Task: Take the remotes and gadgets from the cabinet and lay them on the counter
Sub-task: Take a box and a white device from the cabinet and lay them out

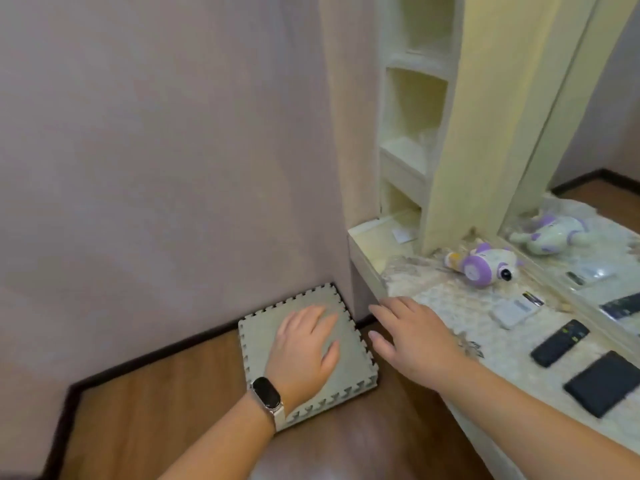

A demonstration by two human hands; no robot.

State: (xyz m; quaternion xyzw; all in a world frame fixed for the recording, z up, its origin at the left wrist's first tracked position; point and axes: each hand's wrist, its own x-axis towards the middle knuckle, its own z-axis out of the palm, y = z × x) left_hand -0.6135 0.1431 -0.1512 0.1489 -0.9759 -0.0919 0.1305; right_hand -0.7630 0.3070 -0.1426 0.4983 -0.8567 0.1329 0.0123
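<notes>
- A cream counter (367,261) draped with a pale lace cloth (446,299) is seen at the right, beside open cream shelving (412,140) and a mirror (595,202).
- Four gadgets are laid on the cloth: a purple and white toy robot (485,266) on its side, a small white remote (516,311), a black remote (559,342) and a flat black rectangular device (604,384).
- The left hand (304,351), with a black smart band (266,393) on its wrist, is held open and empty above a stack of grey foam puzzle mats (360,358) on the wooden floor (156,410).
- The right hand (415,341) is spread flat at the counter's edge, nothing gripped.
</notes>
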